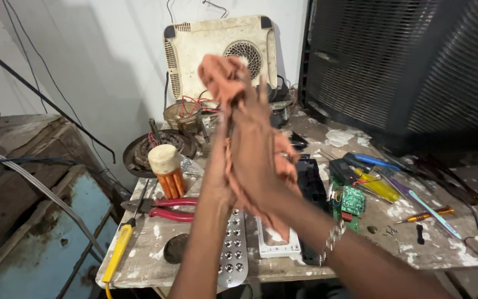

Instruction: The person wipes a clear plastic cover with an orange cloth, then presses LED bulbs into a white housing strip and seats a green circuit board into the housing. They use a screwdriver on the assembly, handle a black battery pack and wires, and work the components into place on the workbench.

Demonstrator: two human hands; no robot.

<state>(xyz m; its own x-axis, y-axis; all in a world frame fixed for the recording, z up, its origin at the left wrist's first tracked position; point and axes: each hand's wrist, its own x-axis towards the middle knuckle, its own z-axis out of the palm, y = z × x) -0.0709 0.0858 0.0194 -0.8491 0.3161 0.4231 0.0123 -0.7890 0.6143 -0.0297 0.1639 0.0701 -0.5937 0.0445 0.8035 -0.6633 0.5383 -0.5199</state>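
Note:
Both my hands are raised above the workbench [150, 260] and pressed together around an orange-pink cloth [219, 75]. My left hand [221, 166] lies under and behind the cloth. My right hand [258, 149] covers it from the front, fingers pointing up. The cloth bunches above my fingertips and a loose end hangs below my palms. A bracelet sits on my right wrist. Under my hands on the bench lie a grey perforated metal strip [232, 252] and a white rectangular frame [275, 243].
Red-handled pliers [167, 209], a yellow soldering iron [118, 249], an orange-and-cream spool [167, 169], a green circuit board [352, 200] and several screwdrivers [380, 185] lie on the bench. A cream appliance housing with a fan grille [200, 47] leans on the wall. A dark ribbed casing [405, 66] stands right.

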